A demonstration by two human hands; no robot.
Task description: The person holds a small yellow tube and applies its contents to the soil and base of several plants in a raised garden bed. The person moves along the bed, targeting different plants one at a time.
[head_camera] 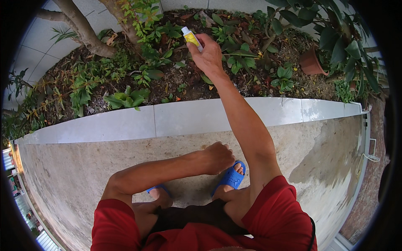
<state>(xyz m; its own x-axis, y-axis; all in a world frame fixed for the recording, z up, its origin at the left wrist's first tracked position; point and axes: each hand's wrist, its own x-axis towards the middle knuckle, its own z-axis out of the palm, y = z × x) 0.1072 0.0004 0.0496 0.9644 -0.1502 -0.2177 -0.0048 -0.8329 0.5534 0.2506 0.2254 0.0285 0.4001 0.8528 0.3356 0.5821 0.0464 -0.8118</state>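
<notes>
My right hand (209, 55) reaches out over the garden bed, shut on a small white plastic bottle (191, 37) with a yellow label and a white cap. The bottle tilts with its cap towards the upper left. Under it lie soil and leafy green plants (240, 61). My left hand (219, 157) is closed in a fist in front of my body, above the concrete floor and close to a blue slipper (233, 177). Nothing shows in this fist, though its palm side is hidden.
A white tiled ledge (194, 116) edges the bed. Tree trunks (86, 34) rise at the upper left. A brown plant pot (311, 62) lies tipped at the right. Wet patches mark the concrete floor (78, 166). A metal-edged frame (362, 160) runs along the right.
</notes>
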